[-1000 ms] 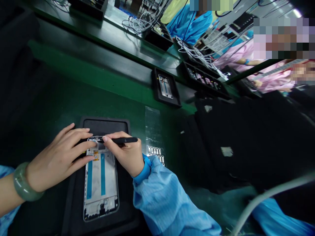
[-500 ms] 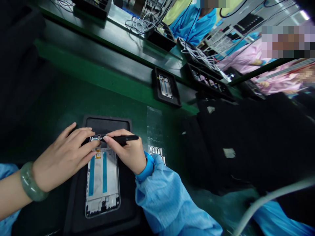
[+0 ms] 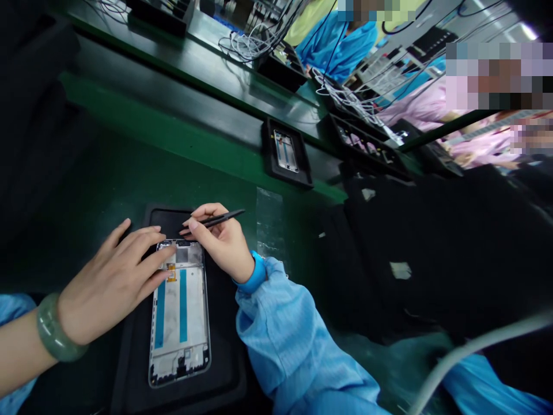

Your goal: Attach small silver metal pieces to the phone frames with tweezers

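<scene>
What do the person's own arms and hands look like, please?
The left hand is ungloved, with a green bangle at the wrist and a blue left sleeve farther up. The right hand, also ungloved, has a bright blue wristband beside a loose, wrinkled light-blue right sleeve.

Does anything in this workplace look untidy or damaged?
Thin white cables near the top look untidy, looped in loose tangles. The silver rectangular phone frame with blue strips shows no clear damage, though the left hand covers part.

Loose blue sleeves (image 3: 302,340), a green left-wrist bangle (image 3: 57,329), a brighter blue right-wrist band (image 3: 254,274)
</scene>
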`<state>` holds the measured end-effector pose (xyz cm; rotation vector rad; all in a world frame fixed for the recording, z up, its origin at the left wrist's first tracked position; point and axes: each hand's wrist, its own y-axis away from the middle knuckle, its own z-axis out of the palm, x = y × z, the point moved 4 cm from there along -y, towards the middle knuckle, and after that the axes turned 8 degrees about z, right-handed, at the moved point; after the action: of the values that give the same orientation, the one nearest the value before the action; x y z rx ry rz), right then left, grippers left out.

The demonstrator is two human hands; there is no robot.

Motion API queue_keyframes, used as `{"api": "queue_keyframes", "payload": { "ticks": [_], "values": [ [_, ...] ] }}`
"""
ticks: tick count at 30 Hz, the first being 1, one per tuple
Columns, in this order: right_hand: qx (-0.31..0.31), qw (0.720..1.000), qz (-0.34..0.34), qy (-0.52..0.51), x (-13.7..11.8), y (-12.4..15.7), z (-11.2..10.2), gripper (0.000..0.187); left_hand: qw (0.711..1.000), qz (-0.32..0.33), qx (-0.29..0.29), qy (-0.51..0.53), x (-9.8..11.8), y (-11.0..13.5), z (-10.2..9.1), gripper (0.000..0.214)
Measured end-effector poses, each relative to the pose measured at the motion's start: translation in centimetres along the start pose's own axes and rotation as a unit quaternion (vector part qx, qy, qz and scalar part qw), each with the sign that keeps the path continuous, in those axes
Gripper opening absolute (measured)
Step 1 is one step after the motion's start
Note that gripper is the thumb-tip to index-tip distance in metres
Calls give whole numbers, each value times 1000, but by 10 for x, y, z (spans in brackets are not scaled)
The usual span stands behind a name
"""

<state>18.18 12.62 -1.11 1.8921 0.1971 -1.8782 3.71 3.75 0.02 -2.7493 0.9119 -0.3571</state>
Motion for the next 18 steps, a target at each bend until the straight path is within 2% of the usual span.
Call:
{"api": "queue_keyframes", "payload": {
  "ticks": [5, 10, 18],
  "values": [
    [-13, 997, -36, 74, -5, 5, 1, 18, 1000, 1, -8, 5, -1, 1, 1, 32],
    [4, 985, -79, 152, -8, 6, 4, 13, 1000, 3, 0, 11, -1, 0, 1, 33],
    [11, 977, -105, 185, -10, 7, 4, 11, 1000, 3, 8, 5, -1, 2, 1, 35]
  ]
}}
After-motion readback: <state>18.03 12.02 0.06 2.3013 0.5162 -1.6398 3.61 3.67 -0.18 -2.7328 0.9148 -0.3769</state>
